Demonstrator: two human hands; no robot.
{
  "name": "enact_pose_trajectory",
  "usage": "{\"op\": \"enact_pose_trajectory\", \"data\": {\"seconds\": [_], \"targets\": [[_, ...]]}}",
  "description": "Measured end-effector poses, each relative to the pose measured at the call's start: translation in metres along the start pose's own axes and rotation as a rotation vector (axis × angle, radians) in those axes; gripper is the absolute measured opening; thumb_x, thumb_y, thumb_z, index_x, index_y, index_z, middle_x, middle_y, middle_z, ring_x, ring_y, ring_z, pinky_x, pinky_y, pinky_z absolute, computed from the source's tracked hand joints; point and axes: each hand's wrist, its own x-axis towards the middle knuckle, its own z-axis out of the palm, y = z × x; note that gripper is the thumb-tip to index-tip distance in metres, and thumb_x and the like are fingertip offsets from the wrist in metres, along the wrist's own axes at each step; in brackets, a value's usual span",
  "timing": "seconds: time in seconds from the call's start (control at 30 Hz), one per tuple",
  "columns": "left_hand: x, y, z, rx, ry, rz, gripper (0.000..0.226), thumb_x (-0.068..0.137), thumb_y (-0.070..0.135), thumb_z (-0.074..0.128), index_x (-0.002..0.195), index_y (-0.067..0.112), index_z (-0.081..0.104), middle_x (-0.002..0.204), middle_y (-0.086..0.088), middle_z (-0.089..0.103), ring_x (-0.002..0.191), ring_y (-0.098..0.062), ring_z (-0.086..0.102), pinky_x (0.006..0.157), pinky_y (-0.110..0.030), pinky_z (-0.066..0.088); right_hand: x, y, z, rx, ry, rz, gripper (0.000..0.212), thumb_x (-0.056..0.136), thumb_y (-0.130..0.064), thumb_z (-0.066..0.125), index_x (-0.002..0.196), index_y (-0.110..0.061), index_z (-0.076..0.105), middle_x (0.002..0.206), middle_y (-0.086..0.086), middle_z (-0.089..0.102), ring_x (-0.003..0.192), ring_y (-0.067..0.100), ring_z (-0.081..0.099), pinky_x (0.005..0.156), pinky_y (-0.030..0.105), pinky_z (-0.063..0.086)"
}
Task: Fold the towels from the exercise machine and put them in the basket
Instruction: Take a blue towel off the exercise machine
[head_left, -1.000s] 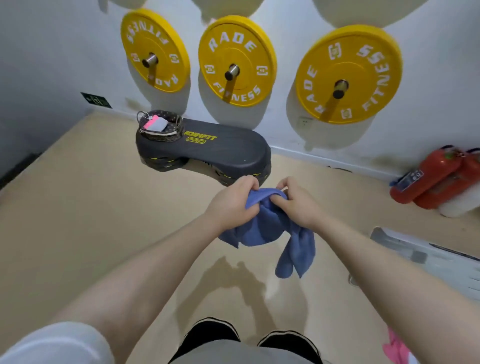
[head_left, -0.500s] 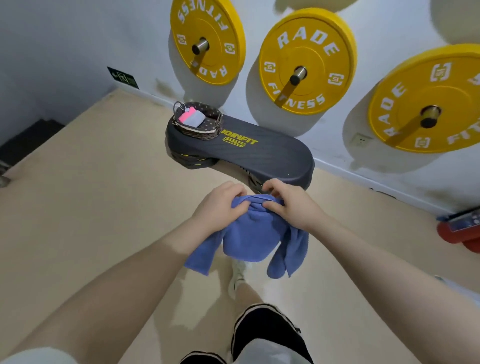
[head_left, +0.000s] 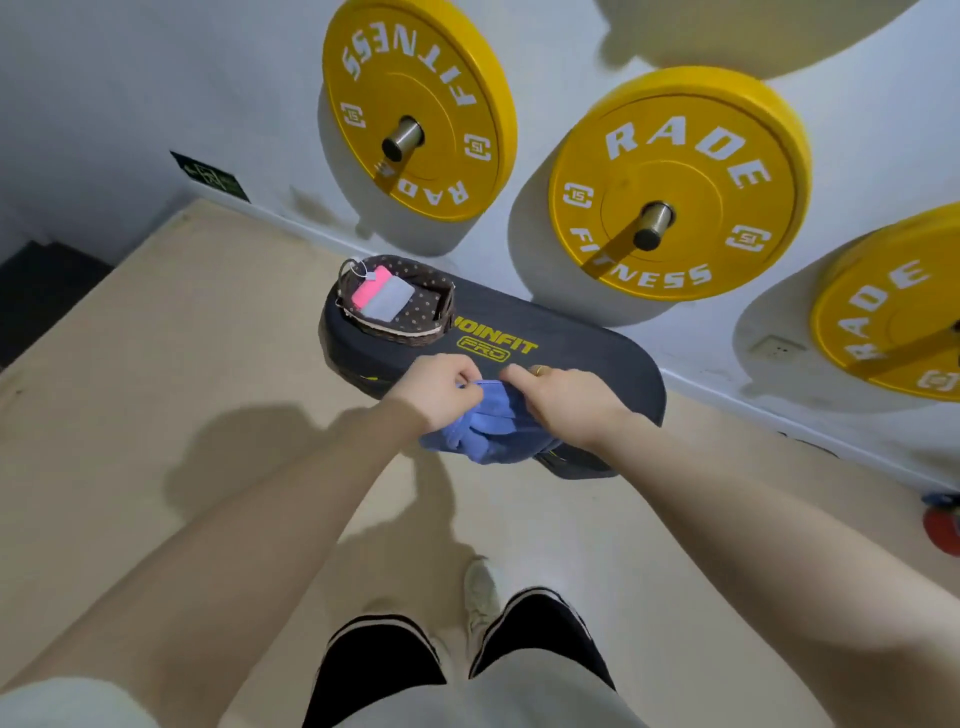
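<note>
Pinching the blue towel (head_left: 493, 426) with my left hand (head_left: 441, 384) and right hand (head_left: 563, 397), I am holding it bunched and wrinkled against the black padded bench (head_left: 582, 353), near the basket (head_left: 397, 304).

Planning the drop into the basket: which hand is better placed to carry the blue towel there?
Probably the left hand: it pinches the blue towel and is nearer the basket, at the pad's left end. The right hand is farther.
</note>
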Motion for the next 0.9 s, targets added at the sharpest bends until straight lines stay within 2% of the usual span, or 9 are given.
{"op": "enact_pose_trajectory", "data": {"seconds": [0.13, 0.27, 0.37, 0.5, 0.53, 0.63, 0.7, 0.8, 0.9], "targets": [[0.068, -0.006, -0.038, 0.214, -0.011, 0.136, 0.017, 0.082, 0.007, 0.044, 0.089, 0.012, 0.059, 0.087, -0.003, 0.053, 0.084, -0.026, 0.050, 0.078, -0.036, 0.044, 0.061, 0.011, -0.021, 0.167, 0.028, 0.085, 0.030, 0.086, -0.009, 0.048, 0.114, -0.019, 0.046, 0.106, 0.007, 0.055, 0.089, 0.033, 0.056, 0.065, 0.034, 0.042], [0.143, -0.024, -0.065, 0.273, -0.075, 0.298, 0.026, 0.085, 0.005, 0.036, 0.097, 0.005, 0.059, 0.097, -0.013, 0.060, 0.093, -0.031, 0.052, 0.081, -0.040, 0.044, 0.121, 0.029, -0.023, 0.729, 0.132, 0.234, 0.020, 0.096, -0.013, 0.040, 0.099, -0.012, 0.061, 0.090, 0.004, 0.063, 0.085, 0.024, 0.055, 0.077, 0.036, 0.045], [0.200, -0.036, -0.082, 0.302, -0.134, 0.435, 0.044, 0.078, 0.017, 0.024, 0.095, 0.000, 0.061, 0.095, -0.018, 0.062, 0.092, -0.034, 0.052, 0.082, -0.042, 0.041, 0.169, 0.036, -0.026, 0.912, 0.177, 0.395, 0.021, 0.096, -0.011, 0.043, 0.094, -0.008, 0.064, 0.091, 0.000, 0.059, 0.087, 0.015, 0.051, 0.073, 0.022, 0.038], [0.263, -0.039, -0.104, 0.229, -0.213, 0.444, 0.024, 0.092, 0.007, 0.036, 0.100, 0.004, 0.058, 0.096, -0.016, 0.062, 0.091, -0.032, 0.055, 0.079, -0.037, 0.041, 0.219, 0.050, -0.032, 0.933, 0.275, 0.533, 0.021, 0.091, -0.004, 0.049, 0.093, -0.005, 0.069, 0.096, -0.004, 0.056, 0.095, 0.008, 0.049, 0.074, -0.004, 0.031], [0.273, -0.036, -0.106, 0.199, -0.210, 0.429, 0.022, 0.093, 0.006, 0.037, 0.101, 0.006, 0.058, 0.096, -0.014, 0.063, 0.090, -0.031, 0.056, 0.076, -0.035, 0.040, 0.227, 0.056, -0.033, 0.919, 0.301, 0.560, 0.021, 0.091, -0.003, 0.049, 0.091, -0.005, 0.070, 0.095, -0.005, 0.056, 0.093, 0.008, 0.049, 0.074, -0.003, 0.032], [0.305, -0.028, -0.099, 0.222, -0.211, 0.432, 0.023, 0.093, 0.007, 0.037, 0.105, 0.008, 0.056, 0.101, -0.012, 0.062, 0.093, -0.031, 0.056, 0.075, -0.035, 0.038, 0.249, 0.080, -0.031, 0.806, 0.375, 0.598, 0.021, 0.092, -0.005, 0.046, 0.085, -0.012, 0.065, 0.084, 0.000, 0.062, 0.081, 0.019, 0.057, 0.075, 0.027, 0.046], [0.329, -0.027, -0.089, 0.336, -0.169, 0.433, 0.021, 0.089, 0.004, 0.039, 0.104, 0.007, 0.054, 0.106, -0.013, 0.059, 0.093, -0.035, 0.055, 0.072, -0.040, 0.040, 0.263, 0.097, -0.021, 0.733, 0.413, 0.628, 0.019, 0.094, -0.010, 0.043, 0.089, -0.010, 0.062, 0.086, 0.007, 0.066, 0.080, 0.028, 0.058, 0.071, 0.039, 0.048], [0.367, -0.038, -0.066, 0.458, -0.114, 0.367, 0.021, 0.083, 0.001, 0.042, 0.099, 0.006, 0.056, 0.103, -0.016, 0.058, 0.093, -0.036, 0.054, 0.068, -0.040, 0.038, 0.278, 0.116, 0.005, 0.714, 0.430, 0.651, 0.021, 0.097, -0.015, 0.039, 0.094, -0.003, 0.056, 0.085, 0.016, 0.065, 0.077, 0.035, 0.056, 0.066, 0.042, 0.043], [0.397, -0.058, -0.036, 0.541, -0.139, 0.275, 0.019, 0.084, 0.004, 0.043, 0.099, 0.004, 0.056, 0.104, -0.017, 0.058, 0.096, -0.038, 0.054, 0.070, -0.038, 0.037, 0.281, 0.136, 0.039, 0.764, 0.375, 0.638, 0.025, 0.096, -0.016, 0.041, 0.074, -0.011, 0.051, 0.067, 0.008, 0.057, 0.070, 0.033, 0.050, 0.061, 0.038, 0.035]]}}
